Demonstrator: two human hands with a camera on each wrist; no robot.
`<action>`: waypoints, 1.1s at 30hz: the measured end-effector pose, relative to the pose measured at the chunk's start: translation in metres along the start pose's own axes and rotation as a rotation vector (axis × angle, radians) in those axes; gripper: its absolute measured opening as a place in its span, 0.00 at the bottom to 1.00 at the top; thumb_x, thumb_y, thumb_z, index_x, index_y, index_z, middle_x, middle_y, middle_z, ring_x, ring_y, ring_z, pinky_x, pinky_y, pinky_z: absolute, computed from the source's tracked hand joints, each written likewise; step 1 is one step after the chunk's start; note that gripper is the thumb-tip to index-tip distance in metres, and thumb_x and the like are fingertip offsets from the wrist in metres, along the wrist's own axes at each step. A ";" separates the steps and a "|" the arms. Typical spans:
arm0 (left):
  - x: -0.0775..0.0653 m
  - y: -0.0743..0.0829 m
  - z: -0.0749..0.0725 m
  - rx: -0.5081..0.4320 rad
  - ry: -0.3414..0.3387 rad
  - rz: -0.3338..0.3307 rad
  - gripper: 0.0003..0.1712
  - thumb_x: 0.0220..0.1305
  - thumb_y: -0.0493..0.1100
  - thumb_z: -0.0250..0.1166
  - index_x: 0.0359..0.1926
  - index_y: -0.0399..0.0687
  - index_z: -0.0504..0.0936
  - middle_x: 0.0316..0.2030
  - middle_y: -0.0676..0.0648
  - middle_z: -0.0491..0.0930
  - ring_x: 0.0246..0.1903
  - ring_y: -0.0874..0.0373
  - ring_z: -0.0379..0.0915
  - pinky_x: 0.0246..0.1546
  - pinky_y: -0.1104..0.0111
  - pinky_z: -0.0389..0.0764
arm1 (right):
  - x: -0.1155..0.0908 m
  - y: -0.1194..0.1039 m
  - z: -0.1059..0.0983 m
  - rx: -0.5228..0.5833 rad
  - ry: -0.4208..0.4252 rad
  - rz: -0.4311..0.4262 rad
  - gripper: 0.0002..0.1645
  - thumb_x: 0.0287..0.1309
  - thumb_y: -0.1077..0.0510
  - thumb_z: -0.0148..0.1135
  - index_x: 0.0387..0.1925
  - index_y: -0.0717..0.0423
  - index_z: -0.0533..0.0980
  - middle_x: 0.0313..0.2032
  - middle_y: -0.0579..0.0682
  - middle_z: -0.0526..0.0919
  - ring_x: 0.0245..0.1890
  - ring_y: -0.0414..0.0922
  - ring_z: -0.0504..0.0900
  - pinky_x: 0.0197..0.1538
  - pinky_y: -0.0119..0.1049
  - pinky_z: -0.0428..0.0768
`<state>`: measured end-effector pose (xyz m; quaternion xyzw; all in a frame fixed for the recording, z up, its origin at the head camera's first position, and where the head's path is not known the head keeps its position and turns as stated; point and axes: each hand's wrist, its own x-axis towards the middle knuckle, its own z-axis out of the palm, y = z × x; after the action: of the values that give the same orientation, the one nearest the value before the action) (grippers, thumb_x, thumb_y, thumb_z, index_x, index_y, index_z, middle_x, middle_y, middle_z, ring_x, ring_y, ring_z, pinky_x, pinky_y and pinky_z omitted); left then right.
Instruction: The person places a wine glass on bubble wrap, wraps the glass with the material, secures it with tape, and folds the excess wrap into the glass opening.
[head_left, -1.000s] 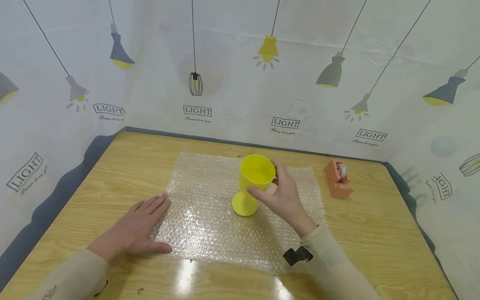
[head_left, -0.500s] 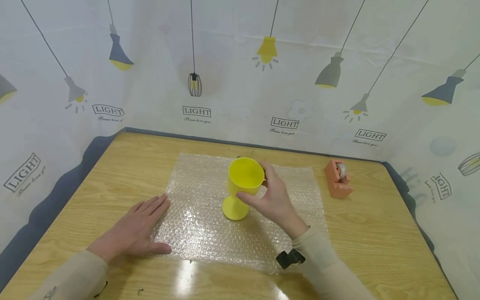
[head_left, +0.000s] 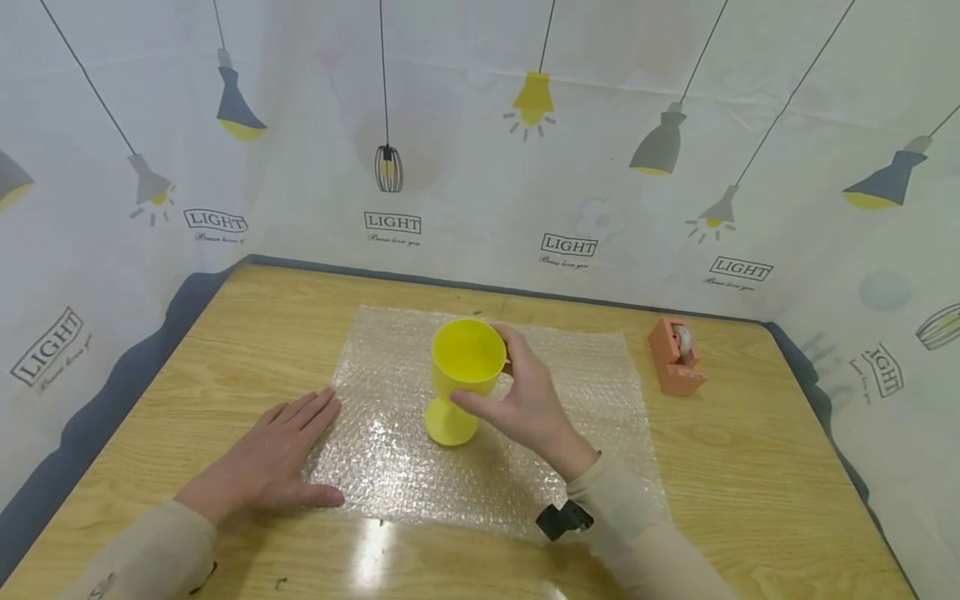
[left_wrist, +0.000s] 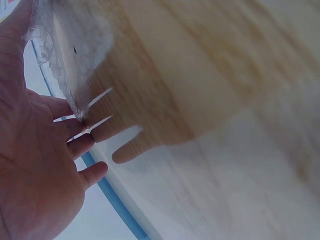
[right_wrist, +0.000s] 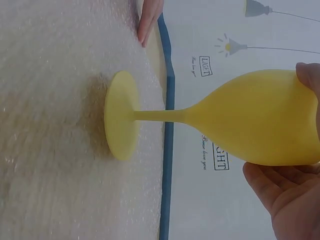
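A yellow wine goblet (head_left: 468, 379) is held upright over the sheet of bubble wrap (head_left: 390, 467). My right hand (head_left: 525, 404) grips its bowl from the right, thumb on the near side. In the right wrist view the stem and round foot (right_wrist: 121, 116) show, with a shadow beside the foot; whether it touches the wrap I cannot tell. On the left, my left hand (head_left: 277, 458) rests palm down, fingers straight, at the left edge of the wrap. In the left wrist view its fingers (left_wrist: 80, 146) lie along the wrap's edge, over the wood.
A salmon-pink tape dispenser (head_left: 677, 358) with a roll of tape stands at the right of the wooden table (head_left: 757, 467). A lamp-print curtain (head_left: 465, 150) with a dark blue lower edge borders the table at the back and sides.
My right hand has moved the goblet leftward and a little nearer over the bubble wrap. My left hand has stayed in place.
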<state>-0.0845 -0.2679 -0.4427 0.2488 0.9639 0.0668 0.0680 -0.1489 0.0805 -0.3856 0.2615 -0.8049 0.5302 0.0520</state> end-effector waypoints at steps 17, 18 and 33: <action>0.000 0.002 -0.002 -0.008 -0.012 -0.015 0.72 0.54 0.87 0.56 0.78 0.33 0.56 0.79 0.33 0.53 0.76 0.33 0.53 0.72 0.37 0.61 | 0.002 -0.013 0.025 0.011 -0.055 -0.035 0.48 0.48 0.56 0.83 0.68 0.58 0.67 0.56 0.51 0.82 0.55 0.46 0.81 0.58 0.43 0.84; 0.000 0.002 -0.002 -0.010 -0.016 -0.017 0.73 0.53 0.87 0.55 0.79 0.33 0.56 0.79 0.33 0.52 0.76 0.33 0.53 0.72 0.37 0.60 | 0.002 -0.014 0.027 0.012 -0.060 -0.034 0.48 0.48 0.56 0.83 0.68 0.58 0.67 0.56 0.51 0.82 0.55 0.46 0.81 0.58 0.42 0.84; 0.000 0.001 0.000 -0.035 -0.030 -0.042 0.74 0.52 0.88 0.55 0.79 0.35 0.55 0.80 0.34 0.50 0.76 0.33 0.51 0.73 0.36 0.58 | 0.003 -0.024 0.047 0.025 -0.109 -0.036 0.50 0.48 0.54 0.82 0.70 0.57 0.66 0.57 0.50 0.82 0.56 0.45 0.81 0.58 0.43 0.84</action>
<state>-0.0840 -0.2672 -0.4425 0.2281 0.9665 0.0782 0.0881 -0.1307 0.0306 -0.3854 0.3050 -0.7949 0.5243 0.0145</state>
